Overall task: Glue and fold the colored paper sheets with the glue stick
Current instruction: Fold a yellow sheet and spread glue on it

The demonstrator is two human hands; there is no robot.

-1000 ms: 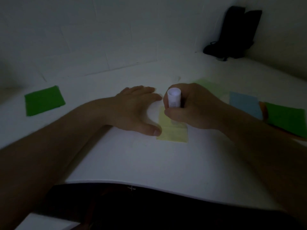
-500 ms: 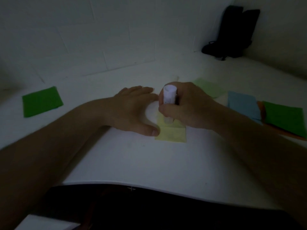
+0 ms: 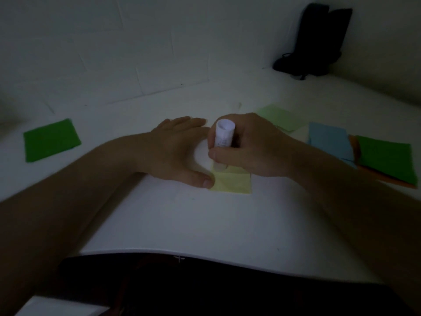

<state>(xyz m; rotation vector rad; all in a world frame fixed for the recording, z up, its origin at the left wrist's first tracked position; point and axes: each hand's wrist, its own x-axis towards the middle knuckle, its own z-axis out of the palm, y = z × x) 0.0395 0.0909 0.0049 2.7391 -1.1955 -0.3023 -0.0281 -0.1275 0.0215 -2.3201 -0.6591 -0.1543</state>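
I see the right hand [image 3: 252, 149], fingers curled around the white cylindrical glue stick [image 3: 223, 139], its tip on the pale yellow paper square [image 3: 234, 182] mid white tabletop [image 3: 205, 220]. Left hand [image 3: 180, 151] lies flat, fingers straight, thumb touching the sheet's left edge.

A single head-worn, wide-angle camera looks forward and down from the person's own viewpoint onto a white table [image 3: 205, 224] in dim light. Both forearms reach in from the lower corners, meeting close to mid-frame. The table's near edge curves across the bottom; the wall [image 3: 114, 53] and a far corner fill the top. No second view shares the scene.
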